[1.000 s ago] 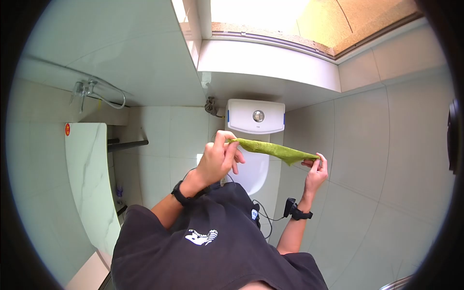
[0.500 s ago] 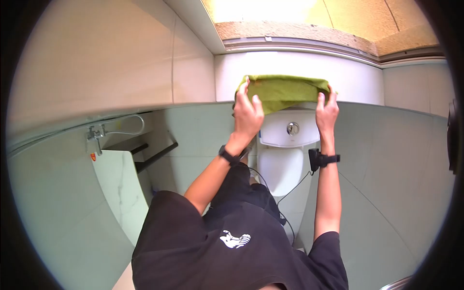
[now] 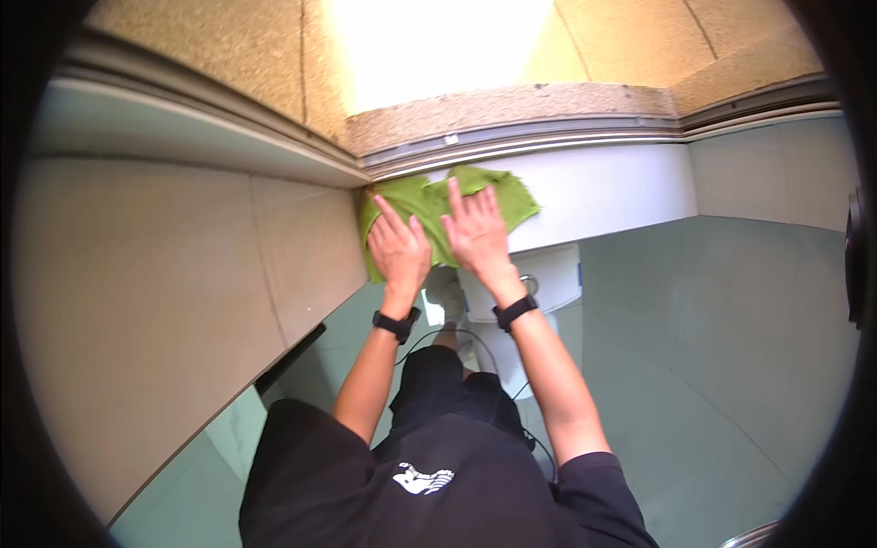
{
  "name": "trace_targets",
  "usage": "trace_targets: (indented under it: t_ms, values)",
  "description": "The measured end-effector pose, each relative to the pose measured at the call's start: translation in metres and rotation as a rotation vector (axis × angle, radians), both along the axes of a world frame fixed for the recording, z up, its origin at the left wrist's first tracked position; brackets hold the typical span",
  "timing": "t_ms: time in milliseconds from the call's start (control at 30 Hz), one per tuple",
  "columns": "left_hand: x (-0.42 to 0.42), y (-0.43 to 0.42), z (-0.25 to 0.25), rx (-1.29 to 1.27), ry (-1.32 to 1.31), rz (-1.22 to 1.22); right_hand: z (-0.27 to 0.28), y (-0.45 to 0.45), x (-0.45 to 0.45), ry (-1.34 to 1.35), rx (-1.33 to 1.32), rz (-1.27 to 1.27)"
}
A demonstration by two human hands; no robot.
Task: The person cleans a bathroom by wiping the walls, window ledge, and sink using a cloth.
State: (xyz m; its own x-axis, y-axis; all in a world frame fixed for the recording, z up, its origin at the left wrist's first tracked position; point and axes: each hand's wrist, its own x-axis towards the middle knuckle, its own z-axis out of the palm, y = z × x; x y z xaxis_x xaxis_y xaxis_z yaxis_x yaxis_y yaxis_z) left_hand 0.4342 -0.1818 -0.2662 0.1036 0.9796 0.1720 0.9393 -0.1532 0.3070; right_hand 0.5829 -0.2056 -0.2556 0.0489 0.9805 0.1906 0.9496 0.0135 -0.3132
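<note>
A green cloth [image 3: 416,199] lies spread and creased on the white window sill [image 3: 612,187], in the corner against the left wall. My left hand [image 3: 399,251] rests flat on the cloth's left part, fingers stretched out. Beside it, my right hand [image 3: 478,236] presses on the right part with its fingers apart. Neither hand is closed around the fabric. A dark band circles each wrist.
Below the sill stands a white toilet [image 3: 559,279], partly hidden by my right arm. Behind the sill runs a metal window track [image 3: 566,128]. The tiled ledge [image 3: 164,265] borders the left side. A thin cable [image 3: 489,342] hangs near my legs.
The cloth, held up between both hands before, now lies on the sill in the left corner. Both hands have moved left, opened and flattened on it. The view has shifted too.
</note>
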Motion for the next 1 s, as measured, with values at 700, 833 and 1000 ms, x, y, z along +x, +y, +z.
trace_targets:
  t_ms: [700, 833, 1000]
  values:
    - [0.207, -0.032, 0.013, -0.036, -0.225, -0.750, 0.004, -0.068, 0.238, -0.212, -0.075, -0.296]
    - [0.257, -0.034, 0.014, -0.147, -0.250, -0.764, 0.006, -0.075, 0.298, -0.251, -0.050, -0.345]
    - [0.297, -0.030, 0.021, -0.267, -0.268, -0.769, 0.004, -0.068, 0.329, -0.257, -0.058, -0.425]
